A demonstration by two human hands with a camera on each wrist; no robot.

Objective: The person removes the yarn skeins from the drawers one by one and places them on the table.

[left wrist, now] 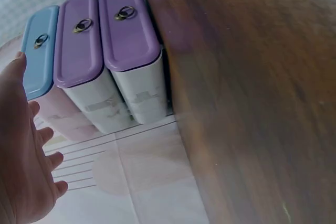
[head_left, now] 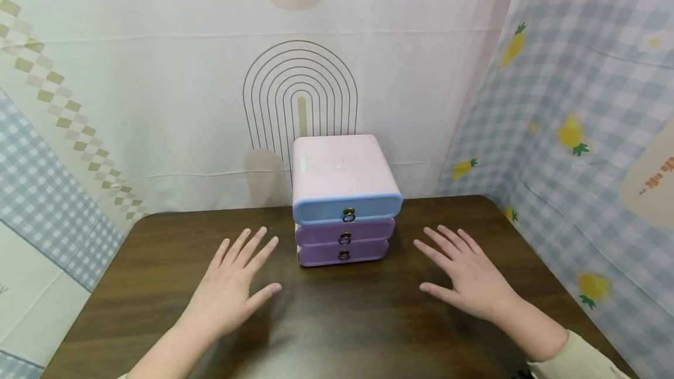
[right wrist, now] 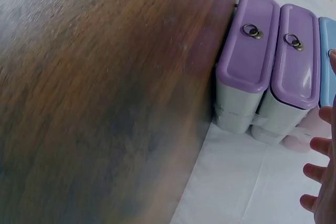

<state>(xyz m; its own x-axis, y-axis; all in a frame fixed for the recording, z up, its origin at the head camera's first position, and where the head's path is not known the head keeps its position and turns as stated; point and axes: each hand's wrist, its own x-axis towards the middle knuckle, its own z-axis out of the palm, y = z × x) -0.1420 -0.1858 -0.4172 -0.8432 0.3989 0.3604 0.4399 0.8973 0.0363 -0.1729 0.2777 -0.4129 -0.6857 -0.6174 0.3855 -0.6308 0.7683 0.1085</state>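
Observation:
A small three-drawer box (head_left: 344, 171) with a pink top stands on the dark wooden table. Its top drawer front (head_left: 316, 210) is light blue; the middle drawer front (head_left: 318, 235) and bottom drawer front (head_left: 318, 255) are purple. Each front carries a metal ring pull (left wrist: 83, 25). All three drawers look closed. To the left of the box, my left hand (head_left: 226, 294) hovers with fingers spread, holding nothing. On the other side my right hand (head_left: 471, 279) is spread the same way, apart from the box and holding nothing.
The brown tabletop (head_left: 337, 332) stretches around the box and under both hands. Behind it hangs a pale patterned cloth (head_left: 174, 110). A blue checked cloth (head_left: 568, 86) with pineapple prints hangs along the right side, and more checked cloth (head_left: 47, 192) lines the left.

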